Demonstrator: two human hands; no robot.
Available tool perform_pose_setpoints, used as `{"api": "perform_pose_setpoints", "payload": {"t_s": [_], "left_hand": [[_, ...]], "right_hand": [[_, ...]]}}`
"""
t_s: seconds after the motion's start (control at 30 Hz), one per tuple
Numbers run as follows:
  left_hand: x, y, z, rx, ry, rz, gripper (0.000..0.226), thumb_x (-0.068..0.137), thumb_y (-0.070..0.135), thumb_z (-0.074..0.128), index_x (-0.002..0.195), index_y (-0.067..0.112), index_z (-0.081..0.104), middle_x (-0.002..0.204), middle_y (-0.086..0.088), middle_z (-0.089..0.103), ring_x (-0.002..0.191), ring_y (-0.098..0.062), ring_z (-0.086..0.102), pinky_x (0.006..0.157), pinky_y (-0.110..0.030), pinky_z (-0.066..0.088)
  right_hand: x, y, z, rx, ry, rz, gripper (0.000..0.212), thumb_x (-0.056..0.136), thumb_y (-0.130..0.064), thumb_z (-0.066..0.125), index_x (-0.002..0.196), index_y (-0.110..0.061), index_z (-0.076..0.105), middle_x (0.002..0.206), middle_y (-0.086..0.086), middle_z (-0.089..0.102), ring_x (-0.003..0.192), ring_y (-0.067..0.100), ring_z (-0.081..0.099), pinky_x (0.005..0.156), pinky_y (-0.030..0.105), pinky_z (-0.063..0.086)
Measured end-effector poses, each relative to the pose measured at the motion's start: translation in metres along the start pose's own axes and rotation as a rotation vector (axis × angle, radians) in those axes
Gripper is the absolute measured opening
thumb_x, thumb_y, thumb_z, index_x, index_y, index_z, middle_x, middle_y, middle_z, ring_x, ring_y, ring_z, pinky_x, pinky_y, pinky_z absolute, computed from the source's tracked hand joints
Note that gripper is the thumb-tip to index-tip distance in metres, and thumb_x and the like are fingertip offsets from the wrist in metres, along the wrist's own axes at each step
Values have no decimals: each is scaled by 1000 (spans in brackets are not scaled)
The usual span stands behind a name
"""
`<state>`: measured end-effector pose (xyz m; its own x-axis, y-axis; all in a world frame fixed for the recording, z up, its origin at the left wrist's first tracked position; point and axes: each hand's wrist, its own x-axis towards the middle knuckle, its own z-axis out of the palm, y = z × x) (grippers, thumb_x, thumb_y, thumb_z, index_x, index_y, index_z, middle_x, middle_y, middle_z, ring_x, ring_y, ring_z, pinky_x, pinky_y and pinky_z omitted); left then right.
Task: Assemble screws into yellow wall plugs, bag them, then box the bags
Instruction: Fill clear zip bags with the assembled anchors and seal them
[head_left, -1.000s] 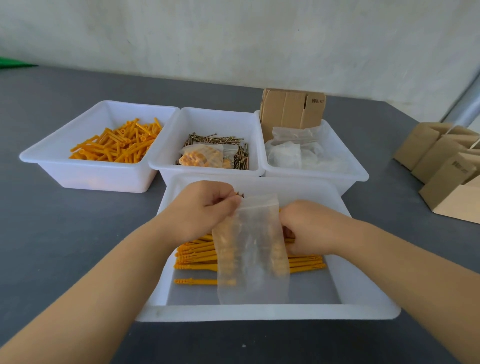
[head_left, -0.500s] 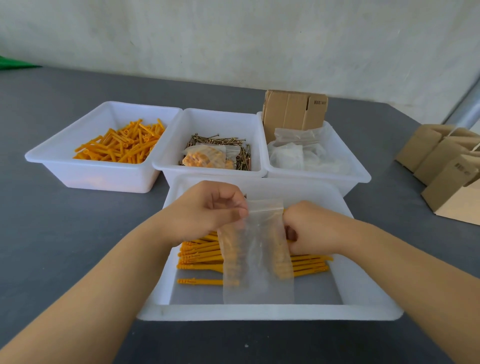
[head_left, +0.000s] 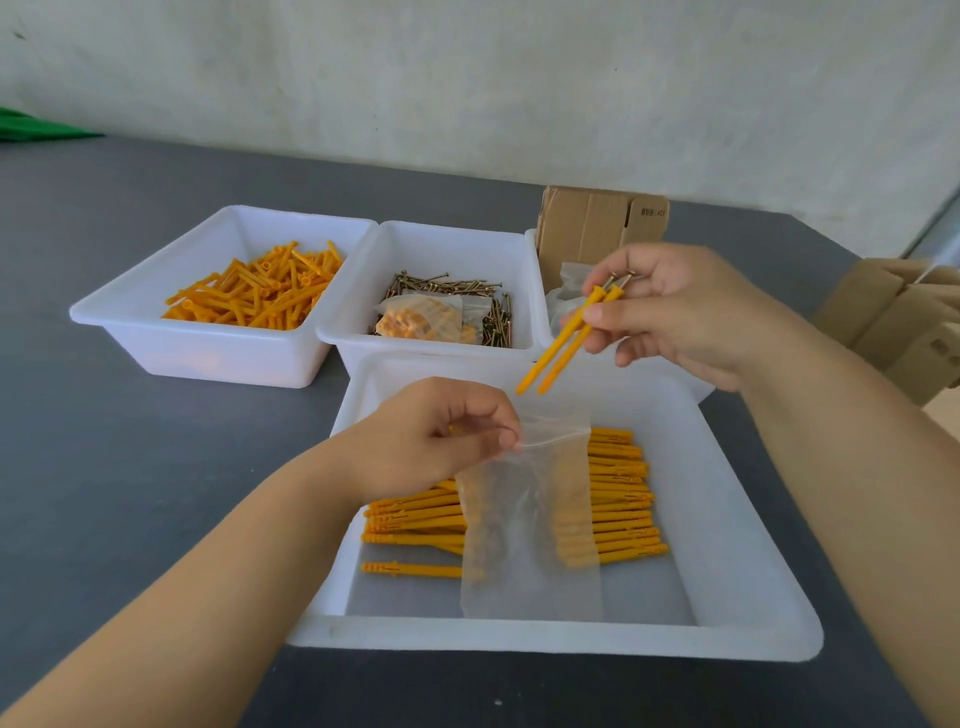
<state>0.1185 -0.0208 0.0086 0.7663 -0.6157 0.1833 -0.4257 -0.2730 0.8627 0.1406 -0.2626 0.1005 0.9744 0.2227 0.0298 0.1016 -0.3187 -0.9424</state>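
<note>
Your left hand (head_left: 441, 436) pinches the top left corner of a clear plastic bag (head_left: 530, 525), which hangs down over the near tray (head_left: 737, 551) on the grey table (head_left: 156, 467). Whether the bag's mouth stands apart or closed cannot be told from here.

Your right hand (head_left: 685, 312) is raised above and beyond the bag, its thumb and fingers closed on two yellow plugs (head_left: 566, 340) with screw heads showing at their upper ends. The pair slants down to the left, its lower tips just above the bag's top edge and apart from it.

Under the bag, in the near tray, lies a row of assembled plugs (head_left: 618, 499), side by side, with one lying alone nearer to you.

Beyond, three more trays stand in a line. The left tray (head_left: 208, 358) holds loose yellow plugs. The middle tray (head_left: 431, 244) holds loose screws (head_left: 447, 286) and a filled bag (head_left: 421, 322) lying on them. The right tray is mostly hidden behind your right hand; flattened cardboard (head_left: 597, 223) stands up in it. More cardboard boxes (head_left: 893, 306) sit at the right edge of the table.
</note>
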Motion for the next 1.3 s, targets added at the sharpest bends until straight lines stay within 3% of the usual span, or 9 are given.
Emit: {"api": "perform_pose_setpoints", "payload": {"t_s": [0.33,0.47,0.57,0.67,0.8,0.9,0.97,1.17,1.3], "left_hand": [[-3,5,-1,74,6,-12,9,93,9,67,89,11,75,90,-3,70,86,-24,64,80,-38,51],[-3,10,0,17,28,17,21,98,5,57,82,16,65,72,16,58,67,0,51,68,-14,40],[-4,13,0,-39,81,26,19,97,15,55,79,14,62,66,13,49,63,-3,41,62,-15,35],[-4,13,-1,-52,84,14,20,93,22,53,79,11,62,67,-4,48,62,-9,39,59,-19,33],[-4,12,-1,-24,111,4,20,92,22,52,76,15,61,73,-20,51,64,-12,42,61,-23,35],[-3,12,-3,-26,152,7,22,92,21,51,72,16,59,72,-20,52,65,-16,44,62,-27,36],[-2,12,-3,-17,161,-1,24,91,21,51,69,16,59,68,-15,52,64,-15,44,61,-26,36],[-1,10,-3,18,125,-39,26,88,20,51,64,8,53,60,-3,41,56,-8,36,55,-17,32],[1,8,-3,39,128,-45,29,94,8,55,66,1,53,59,-1,42,55,-4,37,54,-13,32]], "right_hand": [[13,-7,8,-247,-198,192,14,88,-1,70,98,-9,66,83,8,76,72,13,70,55,21,51],[9,-3,20,-338,-351,203,11,87,-4,73,97,-9,69,83,9,76,68,12,68,54,22,50],[6,-4,32,-484,-469,185,10,91,-20,71,97,-14,75,61,-13,66,55,1,56,49,18,43],[7,-2,36,-587,-419,171,15,93,-31,67,96,-23,79,51,-16,55,48,2,45,52,20,39],[2,4,33,-595,-385,114,16,93,-26,67,85,-25,81,52,-14,55,45,0,45,47,15,37],[0,14,24,-489,-200,0,15,93,-22,67,82,-24,78,71,-13,72,50,1,54,47,15,40],[-4,24,16,-590,-153,-33,10,88,-20,74,81,-26,75,74,-8,75,54,2,63,49,12,42],[-42,63,38,-1070,-660,51,9,79,-26,80,87,-24,76,74,-16,67,64,-8,58,63,13,48],[-55,71,51,-1281,-682,-113,6,82,-23,72,87,-21,70,78,-7,64,63,5,48,57,21,39]]}}
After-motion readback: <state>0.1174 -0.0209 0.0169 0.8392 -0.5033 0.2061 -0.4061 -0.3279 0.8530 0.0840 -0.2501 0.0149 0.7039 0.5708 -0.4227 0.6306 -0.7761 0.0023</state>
